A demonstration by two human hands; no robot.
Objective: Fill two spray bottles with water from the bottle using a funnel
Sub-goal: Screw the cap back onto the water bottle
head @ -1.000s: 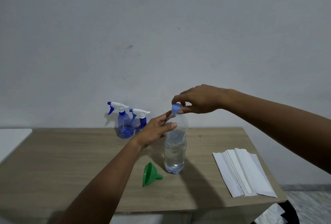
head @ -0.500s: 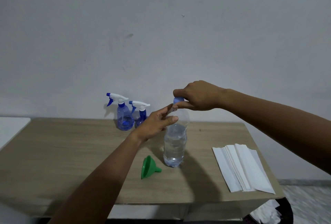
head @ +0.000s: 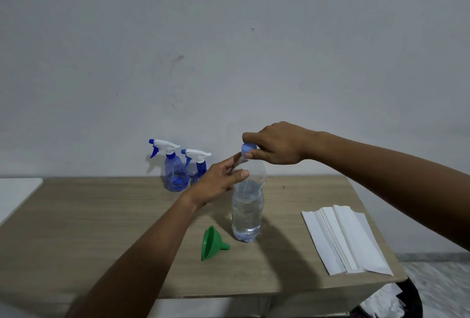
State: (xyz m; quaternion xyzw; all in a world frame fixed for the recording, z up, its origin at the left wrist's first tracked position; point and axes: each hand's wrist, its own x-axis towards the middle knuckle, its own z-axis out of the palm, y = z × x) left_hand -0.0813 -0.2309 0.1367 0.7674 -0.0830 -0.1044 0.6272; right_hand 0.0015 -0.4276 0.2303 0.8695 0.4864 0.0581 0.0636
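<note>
Water bottle (head: 246, 212) stands upright mid-tabletop (head: 89, 228), clear, part full. Left hand (head: 218, 183) grips it at the neck and shoulder from the left side, thumb and fingers curled round it. Right hand (head: 277, 144) sits right above the mouth, thumb and fingers pinching the blue cap (head: 245, 150). Can't tell if the cap is threaded on or already lifted free, since the fingers cover the joint. Counts: 1 water bottle, 1 cap, 1 green funnel (head: 212, 242), 2 spray bottles (head: 176, 170), 1 stack of white paper sheets (head: 346, 239). Funnel lies on its side just beside the water bottle's base, on its left, spout pointing toward it, not touching as far as I can see. Spray bottles stand side by side at the tabletop's back edge by the wall (head: 229, 50), well behind the left hand, blue-tinted with white-and-blue trigger heads on. The right one is partly hidden by the left hand's fingers. Fill level in either is hard to read. Paper sheets lie right of the water bottle, apart from it. Dark rounded object (head: 413, 300) at lower right is cut off by the frame, unidentifiable.
</note>
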